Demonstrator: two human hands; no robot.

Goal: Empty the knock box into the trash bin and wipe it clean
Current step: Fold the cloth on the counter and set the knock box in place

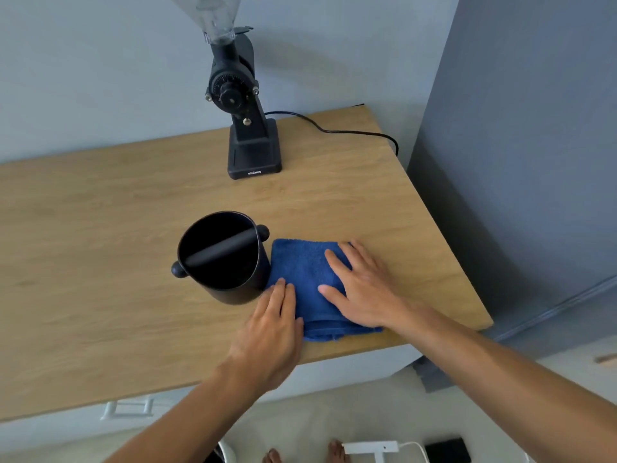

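Note:
A black round knock box (222, 259) with a bar across its mouth stands upright on the wooden counter (100, 245); its inside looks dark and I cannot tell what it holds. Right beside it, touching its base, lies a folded blue cloth (305, 279). My left hand (270, 332) rests flat on the cloth's near left edge, fingers together. My right hand (360, 289) lies flat on the cloth's right half with fingers spread. Neither hand grips anything. No trash bin is in view.
A black coffee grinder (248, 128) stands at the back of the counter, its cable (350, 132) trailing right to the edge. A grey wall panel (517, 162) bounds the right side. Below the counter are a drawer handle (127, 409), bare feet and a white charger (370, 447) on the floor.

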